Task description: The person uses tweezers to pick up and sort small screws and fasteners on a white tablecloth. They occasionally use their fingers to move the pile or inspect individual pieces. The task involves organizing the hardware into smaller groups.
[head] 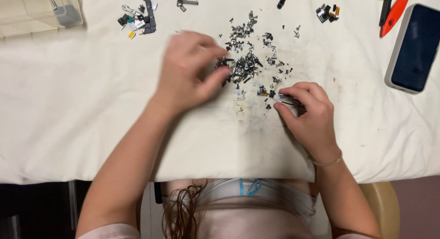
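A scattered pile of tiny metal screws and small parts [245, 60] lies on a white cloth-covered table [82, 106]. My left hand [190, 69] hovers at the pile's left edge, its fingers curled and pinching among the screws; it is blurred, so I cannot tell what it holds. My right hand [307, 113] rests on the cloth below and to the right of the pile, its fingers closed on thin black tweezers [289, 101] whose tip points left toward a few loose screws.
A dark phone in a light case [412, 49] lies at the right edge. Red and black tools [392, 12] lie beside it. More small parts [137, 19] sit at the back left, with a clear plastic box [41, 12] in the corner.
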